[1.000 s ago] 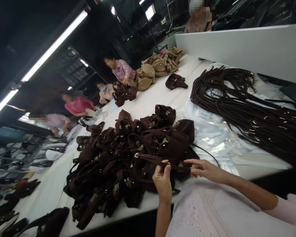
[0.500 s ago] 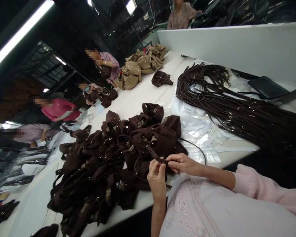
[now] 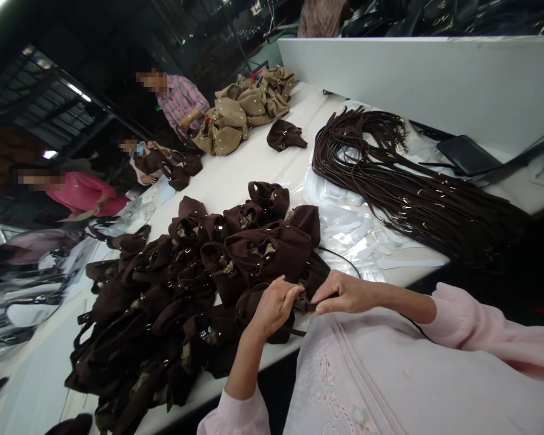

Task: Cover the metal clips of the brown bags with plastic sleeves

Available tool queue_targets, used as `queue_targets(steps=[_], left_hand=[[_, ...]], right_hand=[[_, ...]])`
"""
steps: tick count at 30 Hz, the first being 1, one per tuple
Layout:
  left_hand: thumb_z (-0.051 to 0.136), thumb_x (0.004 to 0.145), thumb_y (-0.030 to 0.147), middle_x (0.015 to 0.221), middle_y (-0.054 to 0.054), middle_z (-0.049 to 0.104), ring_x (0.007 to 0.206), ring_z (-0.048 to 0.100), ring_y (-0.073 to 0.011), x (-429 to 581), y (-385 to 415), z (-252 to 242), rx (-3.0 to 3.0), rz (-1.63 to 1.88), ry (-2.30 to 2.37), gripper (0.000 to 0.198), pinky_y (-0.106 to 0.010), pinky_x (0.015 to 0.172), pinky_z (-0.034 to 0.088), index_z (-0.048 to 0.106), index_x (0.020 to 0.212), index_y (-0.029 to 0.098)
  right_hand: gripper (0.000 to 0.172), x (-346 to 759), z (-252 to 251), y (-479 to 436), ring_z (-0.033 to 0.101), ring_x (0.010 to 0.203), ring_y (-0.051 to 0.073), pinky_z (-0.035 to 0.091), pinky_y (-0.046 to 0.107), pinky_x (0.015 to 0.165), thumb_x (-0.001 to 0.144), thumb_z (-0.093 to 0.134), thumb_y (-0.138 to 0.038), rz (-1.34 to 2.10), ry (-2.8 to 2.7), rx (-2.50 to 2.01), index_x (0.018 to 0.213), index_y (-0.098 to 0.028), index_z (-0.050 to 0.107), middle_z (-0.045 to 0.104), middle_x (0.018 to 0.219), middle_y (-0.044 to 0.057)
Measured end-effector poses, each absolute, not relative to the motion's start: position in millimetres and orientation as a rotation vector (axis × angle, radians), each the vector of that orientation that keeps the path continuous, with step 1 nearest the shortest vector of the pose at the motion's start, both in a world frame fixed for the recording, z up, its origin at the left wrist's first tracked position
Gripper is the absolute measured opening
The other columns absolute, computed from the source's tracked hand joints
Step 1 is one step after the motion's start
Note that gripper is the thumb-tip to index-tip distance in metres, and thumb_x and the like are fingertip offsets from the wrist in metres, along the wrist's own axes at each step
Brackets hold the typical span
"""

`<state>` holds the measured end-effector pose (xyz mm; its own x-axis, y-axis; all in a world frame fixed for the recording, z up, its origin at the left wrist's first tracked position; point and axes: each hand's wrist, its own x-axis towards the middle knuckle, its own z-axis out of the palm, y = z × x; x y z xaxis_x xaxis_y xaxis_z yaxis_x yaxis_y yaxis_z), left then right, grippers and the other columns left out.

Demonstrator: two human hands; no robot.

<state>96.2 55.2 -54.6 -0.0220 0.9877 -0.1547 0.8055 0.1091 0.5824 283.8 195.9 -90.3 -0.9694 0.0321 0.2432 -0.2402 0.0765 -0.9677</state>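
Observation:
A big heap of dark brown bags (image 3: pixel 185 284) covers the near part of the white table (image 3: pixel 249 172). My left hand (image 3: pixel 274 307) and my right hand (image 3: pixel 344 293) meet at the heap's near edge. Both pinch a dark brown strap (image 3: pixel 304 302) that belongs to a bag there. A thin dark cord (image 3: pixel 344 258) curves away from that bag over the table.
A thick bundle of dark brown straps (image 3: pixel 403 193) lies to the right on clear plastic sheets (image 3: pixel 344 217). Tan bags (image 3: pixel 242 112) and one brown bag (image 3: pixel 284 135) sit at the far end. Several people work along the left side. A white partition (image 3: pixel 412 78) stands behind.
My hands have drawn together and lower, from a strap stretched between them to a close pinch near my body. The view has tipped down and to the right.

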Motion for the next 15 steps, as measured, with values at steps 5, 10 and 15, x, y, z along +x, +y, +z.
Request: queue_targets(steps=[5, 10, 15], left_hand=[[0.043, 0.098, 0.038, 0.071, -0.002, 0.061, 0.070, 0.052, -0.0155, 108.6, 40.0, -47.7, 1.796, 0.357, 2.036, 0.037, -0.032, 0.072, 0.041, 0.066, 0.077, 0.018], [0.046, 0.097, 0.024, 0.088, -0.007, 0.060, 0.084, 0.052, -0.0190, 116.6, 30.6, -40.9, 2.047, 0.456, 2.227, 0.033, -0.033, 0.076, 0.045, 0.059, 0.127, 0.017], [0.044, 0.098, 0.028, 0.097, -0.009, 0.058, 0.088, 0.052, -0.0207, 127.0, 26.2, -42.7, 2.062, 0.452, 2.270, 0.046, -0.039, 0.082, 0.046, 0.045, 0.142, 0.018]], right_hand=[[0.022, 301.6, -97.5, 208.3, 0.059, 0.068, 0.011, 0.044, 0.020, 0.067, 0.092, 0.057, -0.026, 1.907, -2.263, -0.067, 0.086, -0.013, 0.073, 0.066, 0.075, 0.002], [0.041, 302.4, -103.8, 200.6, 0.063, 0.096, 0.019, 0.047, 0.025, 0.084, 0.083, 0.070, -0.039, 2.193, -2.108, -0.264, 0.119, -0.018, 0.068, 0.069, 0.106, 0.003], [0.038, 296.2, -103.7, 196.1, 0.065, 0.089, 0.019, 0.049, 0.023, 0.081, 0.080, 0.073, -0.045, 2.207, -1.927, -0.299, 0.105, -0.016, 0.075, 0.072, 0.097, 0.003]])
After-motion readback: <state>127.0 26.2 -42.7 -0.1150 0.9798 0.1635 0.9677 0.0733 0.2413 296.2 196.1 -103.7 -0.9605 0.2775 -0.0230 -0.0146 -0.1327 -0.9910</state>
